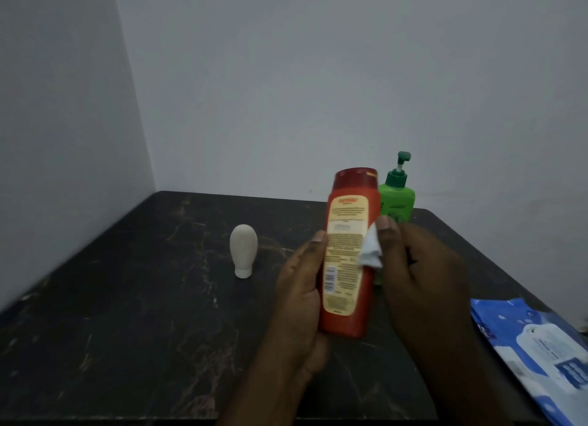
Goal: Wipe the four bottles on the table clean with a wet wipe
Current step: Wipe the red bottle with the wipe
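My left hand (299, 285) holds a tall red bottle (348, 253) upright above the table, its cream back label facing me. A crumpled white wet wipe (370, 250) is pressed against the bottle's right side by my right hand (420, 266). Behind them a green pump bottle (397, 196) stands at the table's far edge, partly hidden by the red bottle and my right hand. A small white bottle (243, 250) stands cap-down to the left, apart from my hands. A fourth bottle is not in view.
The dark marbled table (143, 314) sits in a corner, with grey walls at the left and back. A blue and white wet wipe pack (541, 352) lies at the table's right front edge.
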`<move>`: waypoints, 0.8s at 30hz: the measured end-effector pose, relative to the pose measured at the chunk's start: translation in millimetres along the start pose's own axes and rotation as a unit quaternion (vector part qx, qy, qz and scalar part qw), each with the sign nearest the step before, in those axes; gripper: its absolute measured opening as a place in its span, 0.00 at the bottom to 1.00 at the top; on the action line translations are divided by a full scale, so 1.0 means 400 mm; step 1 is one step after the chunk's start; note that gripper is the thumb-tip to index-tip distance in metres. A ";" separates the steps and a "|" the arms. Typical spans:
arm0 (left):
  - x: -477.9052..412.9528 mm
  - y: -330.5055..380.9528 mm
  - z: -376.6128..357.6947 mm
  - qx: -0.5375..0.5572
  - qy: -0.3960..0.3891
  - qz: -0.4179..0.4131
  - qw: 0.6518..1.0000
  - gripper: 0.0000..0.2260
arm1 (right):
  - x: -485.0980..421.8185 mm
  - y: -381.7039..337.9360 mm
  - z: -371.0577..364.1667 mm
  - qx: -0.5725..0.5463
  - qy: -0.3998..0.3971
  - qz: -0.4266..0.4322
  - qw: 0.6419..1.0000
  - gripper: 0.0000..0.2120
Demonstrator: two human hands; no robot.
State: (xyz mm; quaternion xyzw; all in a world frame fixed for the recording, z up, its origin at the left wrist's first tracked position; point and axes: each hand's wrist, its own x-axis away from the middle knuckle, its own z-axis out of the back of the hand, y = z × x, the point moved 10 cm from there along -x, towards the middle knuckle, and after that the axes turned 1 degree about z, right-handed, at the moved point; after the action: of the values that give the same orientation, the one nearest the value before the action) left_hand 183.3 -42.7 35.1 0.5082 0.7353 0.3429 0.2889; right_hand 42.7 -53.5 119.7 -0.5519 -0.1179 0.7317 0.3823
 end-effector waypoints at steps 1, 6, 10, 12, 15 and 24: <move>0.003 -0.001 -0.010 -0.019 -0.011 -0.009 1.000 0.19 | -0.005 0.010 0.017 -0.018 0.027 -0.008 0.999 0.17; 0.004 0.003 -0.022 -0.021 -0.022 -0.021 0.999 0.15 | -0.012 0.006 0.013 -0.066 0.015 -0.001 0.998 0.15; -0.010 0.024 0.013 0.063 0.014 -0.024 0.998 0.18 | 0.005 -0.028 -0.046 -0.011 -0.095 0.041 0.995 0.16; -0.018 0.037 0.044 0.089 0.051 -0.034 0.994 0.17 | 0.018 -0.041 -0.079 0.018 -0.169 0.060 0.984 0.17; -0.022 0.044 0.082 0.097 0.099 -0.031 0.990 0.12 | 0.044 -0.047 -0.123 0.047 -0.270 0.079 0.959 0.21; 0.000 0.011 0.030 0.171 0.046 0.039 0.983 0.23 | 0.064 -0.063 -0.119 0.030 -0.341 0.137 0.929 0.19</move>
State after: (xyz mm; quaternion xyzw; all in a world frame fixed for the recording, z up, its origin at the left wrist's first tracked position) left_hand 195.2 -39.1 31.5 0.5625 0.7751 0.2458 0.1498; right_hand 93.8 -30.8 98.9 -0.2680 -0.1422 0.9244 0.2313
